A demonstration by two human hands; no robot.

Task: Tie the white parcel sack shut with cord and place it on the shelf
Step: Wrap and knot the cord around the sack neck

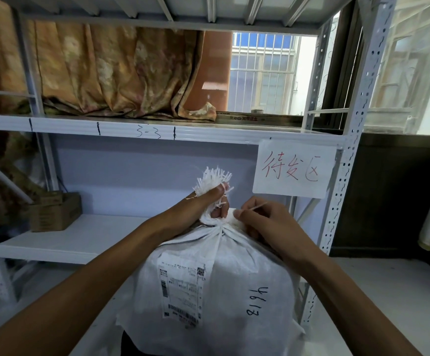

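The white parcel sack [234, 278] stands upright in front of me, bearing a shipping label and black handwritten digits. Its gathered neck is bunched tight, with frayed white strands fanning out above. My left hand [203, 204] grips that bunched neck from the left. My right hand [262, 222] pinches a thin white cord [255, 207] just right of the neck. The cord's wraps around the neck are mostly hidden by my fingers. The white metal shelf [62, 242] stands behind the sack.
A brown cardboard box [54, 213] sits at the left on the lower shelf board. A paper sign [294, 168] with red writing hangs from the shelf rail. Patterned curtain fabric [106, 73] lies on the upper board. The perforated shelf upright [342, 181] rises at the right.
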